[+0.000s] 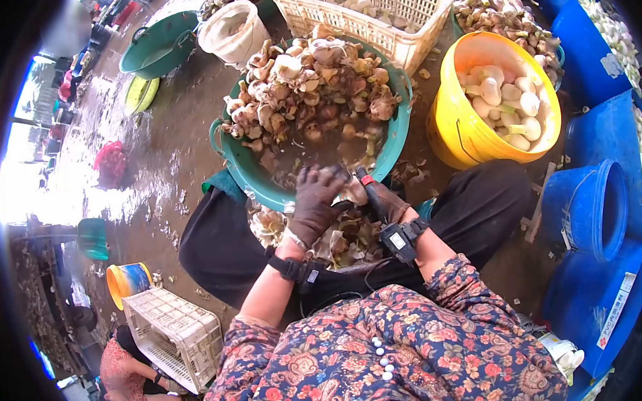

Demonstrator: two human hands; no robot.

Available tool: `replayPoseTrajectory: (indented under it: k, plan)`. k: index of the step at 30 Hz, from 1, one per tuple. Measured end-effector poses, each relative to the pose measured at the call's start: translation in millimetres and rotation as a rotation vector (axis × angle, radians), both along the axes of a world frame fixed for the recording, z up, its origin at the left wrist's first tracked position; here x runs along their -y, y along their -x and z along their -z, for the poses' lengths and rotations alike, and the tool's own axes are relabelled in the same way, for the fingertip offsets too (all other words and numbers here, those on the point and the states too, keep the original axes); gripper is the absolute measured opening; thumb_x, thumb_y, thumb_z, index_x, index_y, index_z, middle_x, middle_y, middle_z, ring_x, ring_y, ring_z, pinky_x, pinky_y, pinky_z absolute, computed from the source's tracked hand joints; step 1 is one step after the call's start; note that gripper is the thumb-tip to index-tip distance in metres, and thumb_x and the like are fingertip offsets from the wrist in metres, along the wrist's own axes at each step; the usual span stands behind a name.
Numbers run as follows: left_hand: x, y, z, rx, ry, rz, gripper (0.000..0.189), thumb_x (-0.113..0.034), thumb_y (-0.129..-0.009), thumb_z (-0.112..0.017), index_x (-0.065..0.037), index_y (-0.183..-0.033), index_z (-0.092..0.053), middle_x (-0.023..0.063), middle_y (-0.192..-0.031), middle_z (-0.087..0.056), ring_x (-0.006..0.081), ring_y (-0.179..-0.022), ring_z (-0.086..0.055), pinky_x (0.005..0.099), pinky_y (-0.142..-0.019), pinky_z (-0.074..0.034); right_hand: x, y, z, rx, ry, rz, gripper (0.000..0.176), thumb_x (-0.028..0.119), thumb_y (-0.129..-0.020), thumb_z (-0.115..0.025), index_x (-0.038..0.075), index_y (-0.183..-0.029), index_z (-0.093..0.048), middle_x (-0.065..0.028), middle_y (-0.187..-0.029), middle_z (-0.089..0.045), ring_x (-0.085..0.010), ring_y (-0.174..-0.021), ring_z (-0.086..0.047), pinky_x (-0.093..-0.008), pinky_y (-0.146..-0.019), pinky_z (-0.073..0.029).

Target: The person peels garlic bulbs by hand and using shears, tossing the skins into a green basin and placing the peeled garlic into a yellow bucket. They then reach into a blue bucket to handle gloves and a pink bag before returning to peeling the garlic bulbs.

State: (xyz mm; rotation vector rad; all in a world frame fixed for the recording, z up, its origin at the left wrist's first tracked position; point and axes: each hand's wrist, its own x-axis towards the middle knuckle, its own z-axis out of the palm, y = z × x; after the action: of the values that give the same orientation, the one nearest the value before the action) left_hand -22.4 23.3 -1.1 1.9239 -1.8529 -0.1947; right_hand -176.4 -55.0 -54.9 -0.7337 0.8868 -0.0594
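Note:
Both of my hands wear dark gloves and meet over the near rim of a green tub (222, 158). My left hand (317, 203) has its fingers and thumb around a pale garlic bulb (353, 192); the fingertips are blurred. Closed around a black-handled tool with a red band (367, 180), my right hand (389, 201) is beside that bulb; the tool's working end is hidden. Unpeeled garlic bulbs (316, 79) are heaped in the tub, with murky wet contents at its near side. Loose peelings (344, 244) lie in my lap below the hands.
A yellow bucket (450, 119) of peeled white bulbs stands to the right. Blue buckets (583, 210) line the far right. Behind the tub are a white bucket (231, 36) and a cream crate (370, 23). Another person (128, 374) sits at lower left by a crate (172, 318).

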Motion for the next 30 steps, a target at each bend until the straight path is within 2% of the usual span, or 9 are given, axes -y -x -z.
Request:
replayPoseTrajectory:
  k: [3,8,10,15,17,19,25,27,30]
  plan:
    - [-5,-3,21,0.207,-0.091,0.171,0.029,-0.025,-0.071,-0.066,-0.020,-0.100,-0.063,0.0003,-0.104,-0.060,0.0254,-0.100,-0.053,0.0410,-0.098,-0.034,0,-8,17,-0.021,0.109,0.020,0.030,0.031,-0.081,-0.066,0.004,-0.079,-0.054,-0.0041,-0.070,-0.054,-0.0124,-0.064,-0.047,-0.0305,-0.057,-0.041]
    - [-12,0,23,-0.105,-0.149,0.077,0.024,-0.014,-0.074,-0.067,-0.011,-0.098,-0.067,0.0056,-0.084,-0.066,0.0222,-0.075,-0.061,0.0350,-0.076,-0.048,-2,-4,41,0.031,0.155,-0.027,0.031,0.033,-0.083,-0.064,0.003,-0.085,-0.058,-0.0037,-0.072,-0.056,-0.0140,-0.064,-0.049,-0.0309,-0.056,-0.041]
    - [-13,4,18,-0.367,-0.265,-0.062,0.021,-0.012,-0.077,-0.066,-0.009,-0.098,-0.067,0.0064,-0.084,-0.067,0.0178,-0.074,-0.062,0.0307,-0.072,-0.048,-1,-12,89,0.181,0.904,-0.221,0.030,0.034,-0.083,-0.064,0.004,-0.088,-0.061,-0.0009,-0.073,-0.056,-0.0131,-0.062,-0.049,-0.0306,-0.055,-0.041]
    - [-18,-11,19,-1.259,-0.444,-0.257,0.019,-0.014,-0.085,-0.063,0.000,-0.098,-0.067,0.0047,-0.087,-0.069,0.0057,-0.078,-0.058,0.0237,-0.069,-0.047,7,-4,-6,0.211,0.140,-0.107,0.038,0.032,-0.082,-0.067,0.002,-0.103,-0.058,-0.0015,-0.080,-0.058,-0.0105,-0.068,-0.053,-0.0259,-0.057,-0.043]
    - [-23,-19,14,-1.269,-0.489,-0.282,0.023,-0.014,-0.084,-0.063,0.001,-0.101,-0.065,0.0074,-0.090,-0.069,0.0116,-0.081,-0.062,0.0268,-0.072,-0.049,7,2,-22,0.295,0.348,-0.066,0.047,0.027,-0.081,-0.068,-0.001,-0.116,-0.052,-0.0041,-0.097,-0.059,-0.0108,-0.084,-0.056,-0.0239,-0.070,-0.047]
    - [-28,-31,13,-0.489,-0.122,0.011,0.029,-0.014,-0.081,-0.064,0.002,-0.105,-0.063,0.0122,-0.098,-0.067,0.0225,-0.088,-0.064,0.0308,-0.078,-0.049,0,2,-26,0.531,0.077,0.041,0.053,0.021,-0.081,-0.068,0.001,-0.125,-0.047,-0.0059,-0.117,-0.054,-0.0124,-0.101,-0.053,-0.0248,-0.084,-0.046]
    - [-37,-20,-7,-0.573,-0.143,-0.101,0.046,-0.015,-0.079,-0.066,0.000,-0.120,-0.052,0.0182,-0.113,-0.061,0.0288,-0.104,-0.059,0.0330,-0.086,-0.047,-8,-5,-53,0.542,0.204,-0.023,0.072,0.013,-0.078,-0.070,0.004,-0.138,-0.031,-0.0076,-0.129,-0.045,-0.0166,-0.121,-0.039,-0.0320,-0.103,-0.033]
    - [-37,-23,12,-0.502,-0.194,-0.149,0.046,-0.015,-0.080,-0.066,0.001,-0.120,-0.052,0.0183,-0.113,-0.061,0.0282,-0.103,-0.060,0.0326,-0.085,-0.047,-14,-9,-40,0.526,0.468,-0.028,0.065,0.014,-0.077,-0.070,0.005,-0.134,-0.040,-0.0111,-0.129,-0.046,-0.0214,-0.119,-0.044,-0.0338,-0.101,-0.035]
    - [-37,-24,40,-0.695,-0.114,-0.208,0.034,-0.011,-0.083,-0.060,0.001,-0.115,-0.056,0.0195,-0.106,-0.062,0.0293,-0.095,-0.062,0.0331,-0.080,-0.049,-20,-11,-34,-0.013,1.703,-0.190,0.038,0.008,-0.076,-0.066,0.004,-0.114,-0.060,-0.0152,-0.123,-0.048,-0.0285,-0.107,-0.052,-0.0311,-0.092,-0.043]
